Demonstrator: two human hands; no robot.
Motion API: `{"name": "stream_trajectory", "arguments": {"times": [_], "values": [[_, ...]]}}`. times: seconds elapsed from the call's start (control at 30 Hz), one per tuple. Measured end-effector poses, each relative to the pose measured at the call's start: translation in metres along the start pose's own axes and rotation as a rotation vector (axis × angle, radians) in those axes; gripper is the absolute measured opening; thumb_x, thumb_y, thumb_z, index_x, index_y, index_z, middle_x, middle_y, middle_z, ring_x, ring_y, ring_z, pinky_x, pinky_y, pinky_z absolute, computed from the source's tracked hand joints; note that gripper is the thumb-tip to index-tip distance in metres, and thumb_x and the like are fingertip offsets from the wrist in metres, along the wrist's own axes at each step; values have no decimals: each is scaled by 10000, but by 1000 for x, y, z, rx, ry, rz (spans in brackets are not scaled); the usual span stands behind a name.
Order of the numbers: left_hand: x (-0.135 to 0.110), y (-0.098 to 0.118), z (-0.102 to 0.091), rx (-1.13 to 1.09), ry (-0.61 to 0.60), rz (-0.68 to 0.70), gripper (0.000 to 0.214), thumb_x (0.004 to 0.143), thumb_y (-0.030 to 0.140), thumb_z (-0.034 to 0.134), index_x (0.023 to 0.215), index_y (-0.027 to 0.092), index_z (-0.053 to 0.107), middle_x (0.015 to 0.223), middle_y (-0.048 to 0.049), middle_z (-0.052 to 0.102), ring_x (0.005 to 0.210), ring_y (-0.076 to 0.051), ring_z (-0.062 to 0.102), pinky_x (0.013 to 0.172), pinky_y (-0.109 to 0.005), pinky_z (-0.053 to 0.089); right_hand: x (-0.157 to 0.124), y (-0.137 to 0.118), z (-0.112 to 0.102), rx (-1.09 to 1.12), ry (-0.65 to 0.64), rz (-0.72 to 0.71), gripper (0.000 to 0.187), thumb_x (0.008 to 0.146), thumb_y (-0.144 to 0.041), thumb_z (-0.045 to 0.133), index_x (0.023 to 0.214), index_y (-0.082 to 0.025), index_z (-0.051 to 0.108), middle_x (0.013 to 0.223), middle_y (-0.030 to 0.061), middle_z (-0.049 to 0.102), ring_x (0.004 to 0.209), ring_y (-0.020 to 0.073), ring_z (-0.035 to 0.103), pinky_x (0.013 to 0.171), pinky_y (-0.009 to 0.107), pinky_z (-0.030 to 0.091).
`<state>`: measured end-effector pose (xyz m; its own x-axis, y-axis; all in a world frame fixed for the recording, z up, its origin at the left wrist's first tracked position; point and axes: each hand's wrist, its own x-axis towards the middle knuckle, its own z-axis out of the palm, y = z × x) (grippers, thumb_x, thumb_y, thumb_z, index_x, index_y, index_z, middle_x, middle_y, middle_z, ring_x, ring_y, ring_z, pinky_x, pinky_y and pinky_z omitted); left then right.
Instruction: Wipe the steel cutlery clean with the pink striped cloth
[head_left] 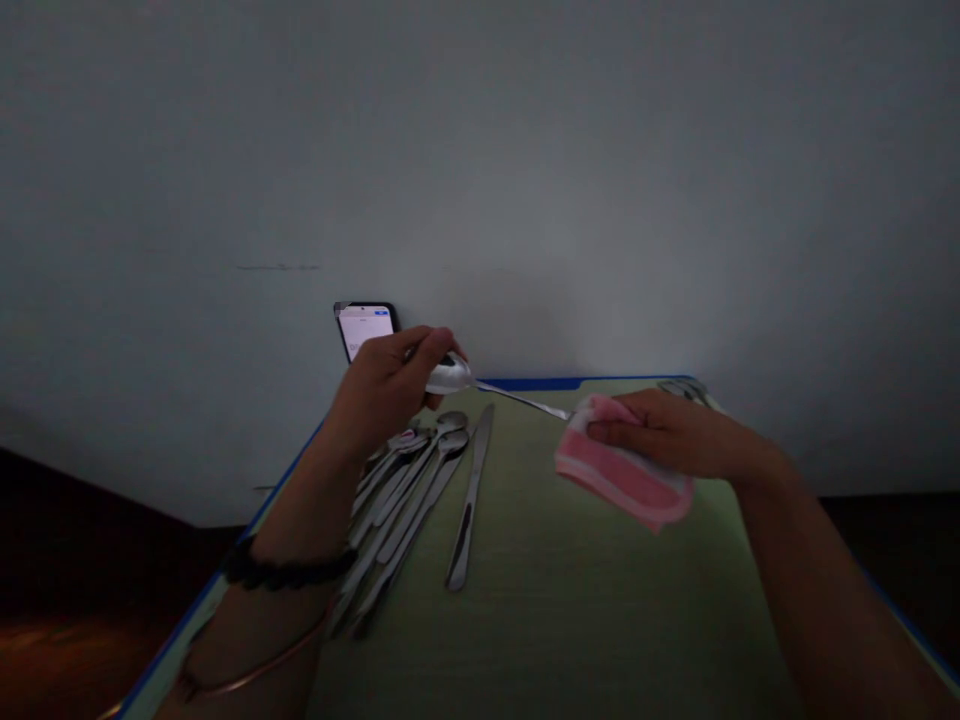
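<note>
Head view shows the left hand [386, 378] gripping a spoon [451, 375] by its bowl, the right hand [679, 435] clamped on a pink cloth [622, 478] at its handle, apparently wiping, calling for a steady stroke.

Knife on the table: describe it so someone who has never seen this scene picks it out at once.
Find the green table against the grey wall. On its left half lies a bunch of cutlery, and just right of it, slightly apart, the knife. Its long flat blade points toward the wall, while the nearest spoons end in rounded bowls.
</note>
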<state>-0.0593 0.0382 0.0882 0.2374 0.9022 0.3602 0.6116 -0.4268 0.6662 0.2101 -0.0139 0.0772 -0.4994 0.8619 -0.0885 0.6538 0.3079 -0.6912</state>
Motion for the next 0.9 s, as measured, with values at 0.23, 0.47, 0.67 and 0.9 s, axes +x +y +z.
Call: {"name": "stream_trajectory", "arguments": {"times": [0.23,0.47,0.67,0.9], "values": [[-11,22,8,-141,74,69,317,882,378,401,767,170,611,566,15,560,408,-62,477,367,-142,372,-3,-12,6,135,-43,-50,323,834,-462,464,693,-172,473,586,-39,446,486,63,367,421,164,283],[-24,49,23,-99,-66,289,297,909,346,384,802,163,592,650,5,629,562,-87,582,477,-153,421,0,-26,19,163,22,-143,312,845,-439,458,677,-177,467,593,-41,433,523,73,368,475,182,299],[-17,36,31,53,-394,369,257,910,352,397,996,170,555,696,15,606,578,-85,535,526,-175,387,5,-15,18,3,39,-122,296,859,-418,430,695,-180,488,617,-25,477,556,90,398,504,199,312],[-16,33,13,148,-479,317,326,906,422,373,858,159,560,619,30,546,516,-75,467,477,-182,299,-3,-7,7,39,-7,-4,312,861,-465,407,789,-188,532,621,-23,505,487,78,401,429,184,293]]}}
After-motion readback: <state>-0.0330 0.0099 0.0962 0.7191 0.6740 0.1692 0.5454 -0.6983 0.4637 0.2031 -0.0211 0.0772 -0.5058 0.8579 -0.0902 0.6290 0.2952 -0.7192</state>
